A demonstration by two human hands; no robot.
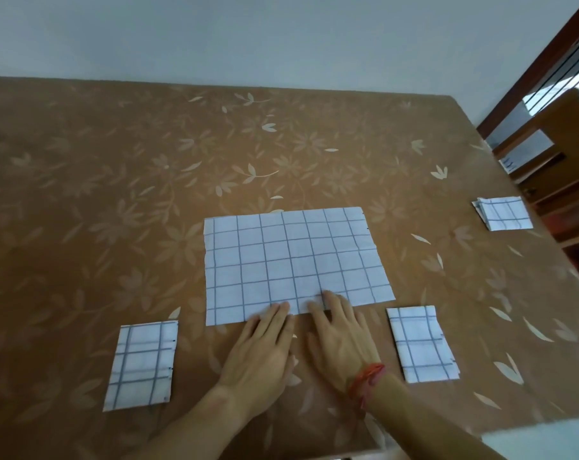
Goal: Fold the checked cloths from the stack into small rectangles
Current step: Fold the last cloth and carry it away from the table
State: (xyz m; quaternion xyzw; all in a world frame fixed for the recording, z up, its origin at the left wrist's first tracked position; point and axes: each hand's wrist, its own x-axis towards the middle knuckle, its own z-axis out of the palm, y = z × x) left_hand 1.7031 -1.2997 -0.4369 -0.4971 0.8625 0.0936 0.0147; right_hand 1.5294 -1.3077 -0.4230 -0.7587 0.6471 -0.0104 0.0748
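Two hands are laid side by side, fingertips point(283, 308) on the near edge of the spread cloth point(294, 260): the left hand point(264, 346) and the right hand point(341, 340) are held flat, fingers straight and grasping nothing. The left rectangle point(142, 363) is set near-left of the cloth, the right rectangle point(421, 343) near-right of it, and the stack point(504, 214) farther right.

checked cloth point(294, 263): thin matt fabric | tablecover point(115, 194): smooth, slight sheen, floral print | chair point(560, 141): wood
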